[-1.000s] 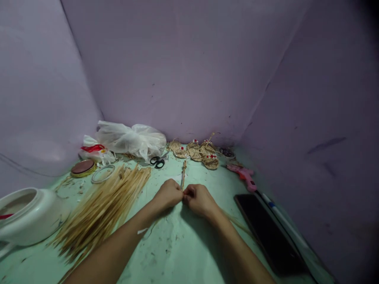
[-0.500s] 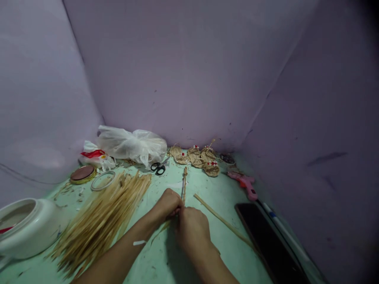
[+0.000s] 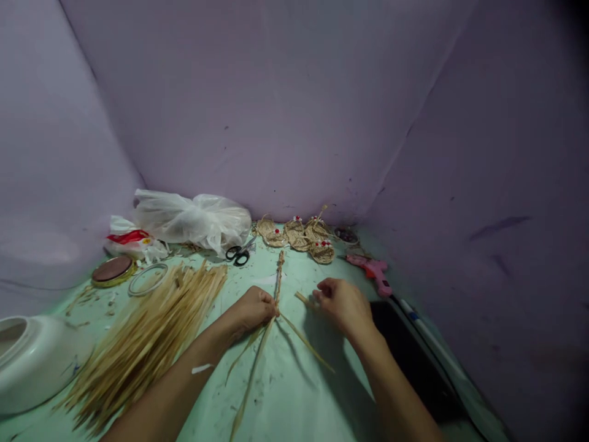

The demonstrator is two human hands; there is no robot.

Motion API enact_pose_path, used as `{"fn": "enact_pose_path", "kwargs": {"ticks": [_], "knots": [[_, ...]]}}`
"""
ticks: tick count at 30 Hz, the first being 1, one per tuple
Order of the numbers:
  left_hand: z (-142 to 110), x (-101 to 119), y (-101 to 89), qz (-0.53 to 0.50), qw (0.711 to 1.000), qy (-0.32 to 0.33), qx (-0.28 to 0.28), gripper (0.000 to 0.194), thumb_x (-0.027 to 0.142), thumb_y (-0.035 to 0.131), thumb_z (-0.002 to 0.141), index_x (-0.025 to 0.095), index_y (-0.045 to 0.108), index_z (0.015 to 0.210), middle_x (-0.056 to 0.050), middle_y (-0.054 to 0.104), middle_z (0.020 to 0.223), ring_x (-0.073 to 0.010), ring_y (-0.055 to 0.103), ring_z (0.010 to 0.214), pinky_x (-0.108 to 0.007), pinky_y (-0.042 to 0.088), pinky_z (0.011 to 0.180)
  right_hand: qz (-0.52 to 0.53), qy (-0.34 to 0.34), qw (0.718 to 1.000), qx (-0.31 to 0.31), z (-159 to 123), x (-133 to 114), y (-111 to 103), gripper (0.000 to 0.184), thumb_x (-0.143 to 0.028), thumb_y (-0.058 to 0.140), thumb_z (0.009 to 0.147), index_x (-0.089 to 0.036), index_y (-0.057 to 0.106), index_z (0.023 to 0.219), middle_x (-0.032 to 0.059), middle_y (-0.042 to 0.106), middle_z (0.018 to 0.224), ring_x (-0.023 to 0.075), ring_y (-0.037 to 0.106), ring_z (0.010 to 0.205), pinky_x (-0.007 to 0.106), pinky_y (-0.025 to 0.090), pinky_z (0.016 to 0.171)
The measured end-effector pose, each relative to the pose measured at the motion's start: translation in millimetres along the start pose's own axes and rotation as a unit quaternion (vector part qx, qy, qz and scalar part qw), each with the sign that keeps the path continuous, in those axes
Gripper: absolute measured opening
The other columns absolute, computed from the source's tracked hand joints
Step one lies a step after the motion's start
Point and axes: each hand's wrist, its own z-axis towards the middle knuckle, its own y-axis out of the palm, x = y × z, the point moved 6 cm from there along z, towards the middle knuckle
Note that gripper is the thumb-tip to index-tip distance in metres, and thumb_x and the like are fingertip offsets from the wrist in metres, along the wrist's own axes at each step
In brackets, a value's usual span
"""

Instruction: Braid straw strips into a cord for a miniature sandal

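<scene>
My left hand (image 3: 257, 306) is closed, pinching the lower end of a thin straw braid (image 3: 279, 276). The braid stretches away from me along the table, and several loose straw strands (image 3: 304, 341) fan out from the pinch toward me. To the right, my right hand (image 3: 346, 305) hovers over a single loose straw strip (image 3: 301, 298), with its fingers curved and apart. Only the far end of that strip shows; the hand and forearm cover the rest. A large bundle of dry straw strips (image 3: 151, 344) lies left of my left forearm.
Black-handled scissors (image 3: 239, 255), a plastic bag (image 3: 193, 221) and woven straw pieces with red beads (image 3: 299, 235) line the back wall. On the right are a pink glue gun (image 3: 375, 273) and a dark flat object (image 3: 409, 362). A white pot (image 3: 50, 368) stands left, near a tape roll (image 3: 147, 280).
My right hand has let go of the braid's strands and moved right, over the loose strip. My left hand still pinches the braid. The view has shifted slightly.
</scene>
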Motion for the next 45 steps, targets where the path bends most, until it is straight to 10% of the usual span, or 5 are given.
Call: {"fn": "enact_pose_path", "kwargs": {"ticks": [6,19,29,45], "knots": [[-1,2,1.0,0.001,1.000,0.011,-0.003,0.013,0.021,0.049,0.052,0.014,0.043,0.043,0.007,0.032,0.034,-0.0036,0.021,0.034,-0.021,0.012,0.039,-0.057,-0.043,0.997,0.002,-1,-11,24,0.017,-0.021,0.048,0.070,-0.017,0.064,0.075,0.0103,0.063,0.078,0.0179,0.055,0.068,0.026,0.025,0.052],[6,-8,-1.5,-0.017,1.000,0.016,0.011,0.006,0.017,0.047,0.052,0.013,0.049,0.048,0.006,0.033,0.034,-0.0040,0.022,0.034,-0.021,0.013,0.038,0.173,-0.134,0.963,-0.154,-23,-43,53,0.016,-0.020,0.052,0.067,-0.016,0.064,0.075,0.0033,0.062,0.063,0.0109,0.049,0.055,0.020,0.027,0.049],[5,-6,-0.1,-0.019,0.999,0.032,-0.009,0.011,0.020,0.050,0.052,0.013,0.046,0.046,0.007,0.031,0.035,-0.0035,0.020,0.036,-0.022,0.012,0.039,0.343,-0.036,0.918,-0.195,-18,-35,92,0.027,-0.027,0.044,0.071,-0.012,0.064,0.062,0.0019,0.055,0.046,0.0086,0.043,0.039,0.020,0.029,0.041],[1,8,-3.3,0.136,0.985,0.103,0.004,0.009,0.015,0.041,0.053,0.012,0.047,0.047,0.005,0.033,0.043,-0.0060,0.029,0.045,-0.020,0.020,0.044,0.370,0.020,0.920,-0.128,-12,-33,85,0.013,-0.020,0.050,0.055,-0.012,0.057,0.047,-0.0026,0.044,0.038,0.0051,0.029,0.037,0.020,0.019,0.037]]}}
